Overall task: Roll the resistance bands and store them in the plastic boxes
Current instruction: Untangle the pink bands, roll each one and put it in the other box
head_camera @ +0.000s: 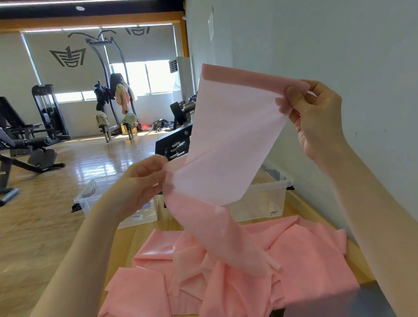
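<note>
A: Progress check, working left to right from the held band. What sits left of it?

B: First plastic box [95, 198], clear, on the wooden surface [144, 236], partly behind the left forearm. Something dark near its far left corner; I cannot tell what. No pink roll visible in it.

A: Left hand?

B: Left hand [142, 182], fingers pressed together, pinching the lower left edge of the held band [229, 145]. The band is spread flat and thin enough to let light through, raised above the surface.

A: And right of that?

B: Right hand [318, 116], thumb and fingers pinching the band's upper right corner, where the end is folded over in a narrow strip. The hands are well apart, so the sheet hangs slanted between them.

A: Any roll formed?

B: None that I can see. Only that fold at the top edge. The band's tail drops below the left hand into the pink heap [231, 271], which lies loose and crumpled on the surface, nearer the person than the held section.

A: Second box?

B: Second plastic box [268, 199], behind the band's lower right edge, against the wall [341, 47]. It looks empty, apart from something dark at its far rim.

A: Judgement?

B: Early stage. Nothing rolled or stored as far as shown. Whether the heap holds one long band or several I cannot tell; all of it remains to be rolled and boxed.
</note>
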